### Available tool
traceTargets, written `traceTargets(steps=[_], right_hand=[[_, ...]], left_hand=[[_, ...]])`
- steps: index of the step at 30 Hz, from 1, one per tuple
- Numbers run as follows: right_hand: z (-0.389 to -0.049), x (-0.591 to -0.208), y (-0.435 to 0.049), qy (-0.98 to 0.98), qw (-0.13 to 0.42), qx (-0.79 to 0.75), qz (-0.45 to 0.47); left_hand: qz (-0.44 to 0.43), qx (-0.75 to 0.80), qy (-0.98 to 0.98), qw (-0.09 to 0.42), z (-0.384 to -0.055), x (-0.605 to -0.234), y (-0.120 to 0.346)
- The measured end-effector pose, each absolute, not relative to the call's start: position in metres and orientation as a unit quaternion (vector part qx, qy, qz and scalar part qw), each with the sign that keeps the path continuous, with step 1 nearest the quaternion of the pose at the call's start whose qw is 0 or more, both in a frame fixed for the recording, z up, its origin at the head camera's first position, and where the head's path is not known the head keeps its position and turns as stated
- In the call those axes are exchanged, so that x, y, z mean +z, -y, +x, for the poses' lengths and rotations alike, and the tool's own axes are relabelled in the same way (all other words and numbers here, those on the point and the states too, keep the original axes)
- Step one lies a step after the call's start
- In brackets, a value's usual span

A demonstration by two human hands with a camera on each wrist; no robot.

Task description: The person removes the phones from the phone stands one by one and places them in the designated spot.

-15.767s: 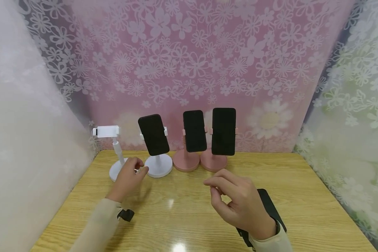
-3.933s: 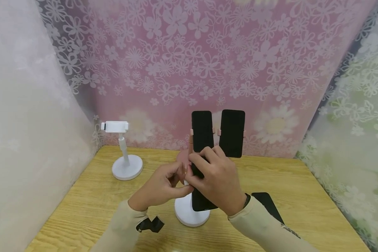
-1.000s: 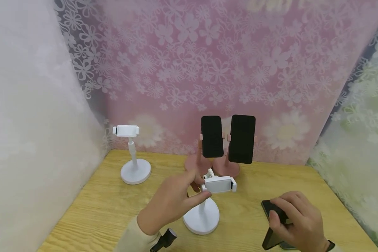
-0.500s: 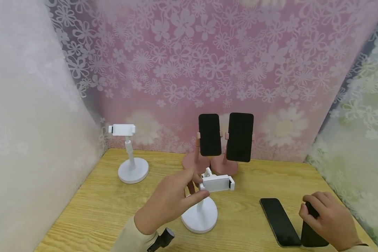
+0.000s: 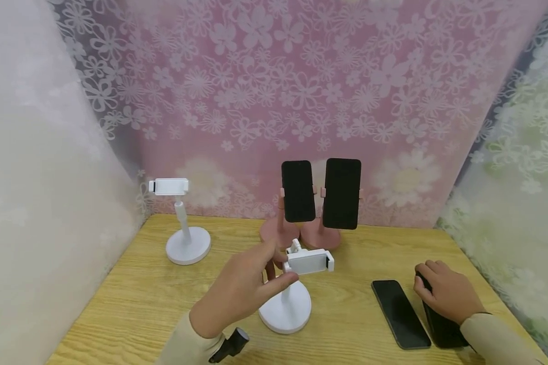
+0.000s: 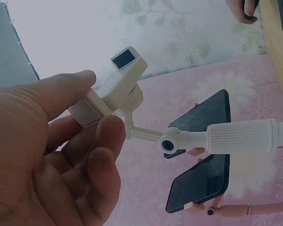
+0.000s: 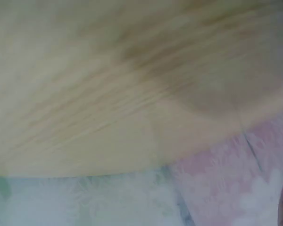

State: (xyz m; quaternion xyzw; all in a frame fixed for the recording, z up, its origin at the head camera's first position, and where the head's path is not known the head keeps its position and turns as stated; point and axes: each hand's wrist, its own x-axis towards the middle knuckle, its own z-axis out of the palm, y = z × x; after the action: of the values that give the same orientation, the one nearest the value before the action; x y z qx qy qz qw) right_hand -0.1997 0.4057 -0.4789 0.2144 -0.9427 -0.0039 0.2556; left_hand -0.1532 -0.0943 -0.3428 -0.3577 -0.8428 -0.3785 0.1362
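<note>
My left hand [image 5: 242, 289] pinches one end of the clamp on a white phone stand [image 5: 286, 310] near the middle of the table. The clamp [image 6: 115, 87] holds no phone, and the thumb and forefinger lie on its end in the left wrist view. At the right, my right hand [image 5: 452, 294] grips the far end of a black phone [image 5: 445, 329] lying on the table, hiding part of it. Another black phone [image 5: 401, 314] lies flat just left of it. The right wrist view shows mostly blurred tabletop, with a sliver of hand at its edge.
Two pink stands, one with a phone [image 5: 298, 191] and the other with a larger phone [image 5: 341, 193], stand side by side at the back. A second white stand [image 5: 188, 246] with a bare clamp is at the back left. Floral curtains hang behind and beside the wooden table [image 5: 132, 294].
The phone came off the near white stand, which was earlier brought forward. My right hand carried that phone right and laid it beside the other. My left hand stays on the clamp.
</note>
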Motion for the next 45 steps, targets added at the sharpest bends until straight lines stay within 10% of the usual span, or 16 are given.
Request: traceTargets(steps=[17,45], right_hand=[[-0.216,-0.505,-0.404,0.981,0.108,-0.025,0.159],[-0.227,-0.510,-0.398,0.972,0.145,-0.052,0.180]], left_hand=[[-0.363,-0.385,0.839,0.127,-0.151,-0.344,0.092],[-0.354,-0.386,0.842,0.129,-0.154,-0.344,0.095]])
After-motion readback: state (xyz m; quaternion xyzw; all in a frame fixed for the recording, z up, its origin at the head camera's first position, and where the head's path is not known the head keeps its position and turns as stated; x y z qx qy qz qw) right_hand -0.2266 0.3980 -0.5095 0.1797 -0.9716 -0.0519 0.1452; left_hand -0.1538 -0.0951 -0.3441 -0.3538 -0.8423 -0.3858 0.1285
